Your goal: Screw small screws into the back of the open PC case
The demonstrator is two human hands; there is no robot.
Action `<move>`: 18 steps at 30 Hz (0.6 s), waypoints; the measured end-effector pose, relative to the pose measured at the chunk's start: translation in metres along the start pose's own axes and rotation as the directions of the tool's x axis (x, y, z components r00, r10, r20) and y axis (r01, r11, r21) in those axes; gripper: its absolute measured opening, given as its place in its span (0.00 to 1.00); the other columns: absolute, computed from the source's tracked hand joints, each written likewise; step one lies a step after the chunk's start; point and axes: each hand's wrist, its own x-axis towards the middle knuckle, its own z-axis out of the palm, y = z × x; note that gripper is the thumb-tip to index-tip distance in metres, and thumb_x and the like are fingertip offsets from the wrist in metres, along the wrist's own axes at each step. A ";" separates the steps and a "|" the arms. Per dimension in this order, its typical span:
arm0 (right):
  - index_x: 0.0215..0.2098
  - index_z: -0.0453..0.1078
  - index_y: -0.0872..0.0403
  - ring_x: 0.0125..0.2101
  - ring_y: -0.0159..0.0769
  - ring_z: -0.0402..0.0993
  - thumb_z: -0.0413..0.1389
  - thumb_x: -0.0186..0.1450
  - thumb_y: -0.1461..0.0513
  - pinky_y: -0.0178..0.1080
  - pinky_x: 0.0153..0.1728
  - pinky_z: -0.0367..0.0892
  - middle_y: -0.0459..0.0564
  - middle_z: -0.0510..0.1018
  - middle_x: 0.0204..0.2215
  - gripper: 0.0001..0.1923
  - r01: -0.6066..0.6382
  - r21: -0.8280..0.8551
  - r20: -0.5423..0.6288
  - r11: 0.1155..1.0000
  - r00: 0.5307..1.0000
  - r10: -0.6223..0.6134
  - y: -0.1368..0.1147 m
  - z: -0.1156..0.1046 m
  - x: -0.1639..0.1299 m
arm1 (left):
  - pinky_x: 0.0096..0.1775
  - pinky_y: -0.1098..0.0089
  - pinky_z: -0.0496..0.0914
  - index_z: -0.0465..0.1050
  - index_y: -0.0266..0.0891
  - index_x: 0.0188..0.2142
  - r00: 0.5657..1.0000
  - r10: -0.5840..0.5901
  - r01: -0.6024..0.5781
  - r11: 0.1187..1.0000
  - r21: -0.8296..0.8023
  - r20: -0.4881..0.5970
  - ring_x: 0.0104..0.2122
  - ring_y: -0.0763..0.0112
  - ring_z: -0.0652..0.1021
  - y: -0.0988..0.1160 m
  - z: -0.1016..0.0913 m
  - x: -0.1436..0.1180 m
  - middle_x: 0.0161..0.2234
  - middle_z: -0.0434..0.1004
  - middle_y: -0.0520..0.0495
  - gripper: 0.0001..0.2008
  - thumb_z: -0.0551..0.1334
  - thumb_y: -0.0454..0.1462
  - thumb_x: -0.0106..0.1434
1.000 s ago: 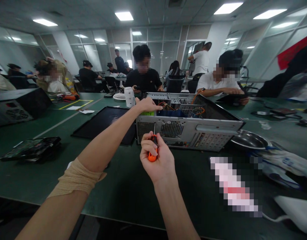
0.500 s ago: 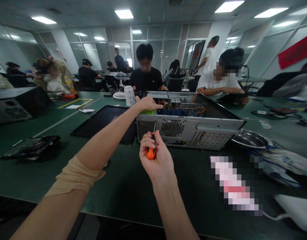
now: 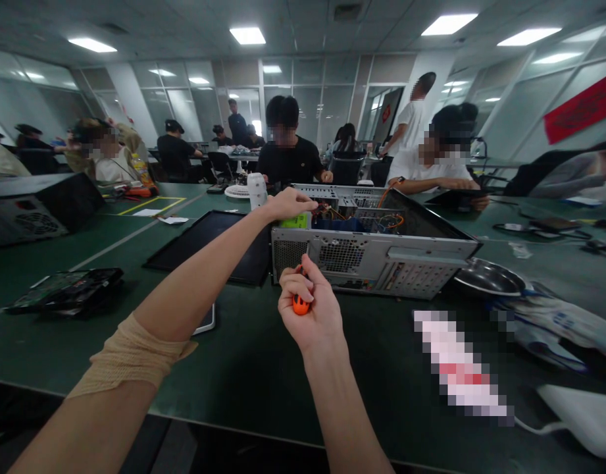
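The right hand (image 3: 310, 309) is curled tight around the orange handle of a screwdriver (image 3: 301, 304), fingers wrapped over it so that only a bit of orange shows between them; the shaft runs up from the fist to the rear panel of an open computer case (image 3: 376, 253), near its left edge. Whether the tip sits in a screw cannot be told. The left hand (image 3: 289, 203) lies palm down on the top left corner of the case, fingers together and flat on the metal rim, closed on nothing.

The case stands in the middle of a dark green table (image 3: 263, 368), its open top showing orange cables and a blue part inside. A black side panel (image 3: 211, 245) lies flat just left of the case. A steel bowl (image 3: 487, 278) sits just beside the right end of the case. Further left lies a circuit board (image 3: 60, 289), and a second case (image 3: 31, 207) lies at the far left edge. Other people sit at the tables behind.
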 end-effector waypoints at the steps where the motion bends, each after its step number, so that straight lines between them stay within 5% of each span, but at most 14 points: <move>1: 0.35 0.60 0.53 0.11 0.16 0.52 0.49 0.77 0.57 0.19 0.10 0.53 0.32 0.54 0.19 0.13 0.005 0.002 -0.001 1.000 1.000 -0.005 0.000 0.000 0.000 | 0.58 0.51 0.66 0.83 0.44 0.47 0.999 0.028 -0.029 0.998 -0.058 -0.015 0.51 0.54 0.79 -0.002 -0.002 -0.002 0.47 0.84 0.45 0.19 0.62 0.50 0.65; 6: 0.36 0.62 0.55 0.14 0.17 0.60 0.47 0.78 0.55 0.17 0.14 0.62 0.36 0.62 0.21 0.15 0.038 -0.026 0.002 0.999 0.999 -0.038 -0.001 -0.002 0.000 | 0.55 0.62 0.70 0.81 0.40 0.49 0.971 0.127 -0.171 0.961 -0.218 -0.203 0.47 0.63 0.80 -0.011 -0.011 -0.021 0.47 0.84 0.43 0.16 0.61 0.42 0.65; 11: 0.39 0.65 0.55 0.16 0.20 0.63 0.45 0.79 0.55 0.20 0.14 0.62 0.39 0.66 0.23 0.16 0.042 -0.061 0.020 0.997 0.999 -0.041 -0.001 -0.003 -0.002 | 0.57 0.60 0.67 0.80 0.41 0.45 0.855 0.131 -0.251 0.951 -0.179 -0.502 0.48 0.62 0.79 -0.016 -0.008 -0.062 0.45 0.83 0.45 0.14 0.58 0.39 0.66; 15: 0.38 0.65 0.55 0.15 0.21 0.61 0.41 0.79 0.59 0.21 0.13 0.60 0.38 0.65 0.22 0.16 0.027 -0.022 0.085 0.999 0.996 -0.025 -0.002 -0.001 -0.004 | 0.53 0.61 0.70 0.77 0.44 0.42 0.732 -0.012 -0.138 0.977 -0.166 -0.681 0.46 0.63 0.77 -0.020 0.012 -0.104 0.44 0.80 0.45 0.13 0.54 0.41 0.67; 18: 0.38 0.65 0.55 0.14 0.21 0.59 0.40 0.78 0.61 0.22 0.13 0.59 0.38 0.64 0.22 0.15 -0.008 0.049 0.127 0.999 0.992 0.002 -0.003 0.000 -0.006 | 0.47 0.62 0.72 0.76 0.44 0.40 0.752 -0.111 -0.089 0.960 -0.267 -0.650 0.43 0.63 0.77 -0.014 0.033 -0.133 0.39 0.78 0.46 0.15 0.52 0.45 0.67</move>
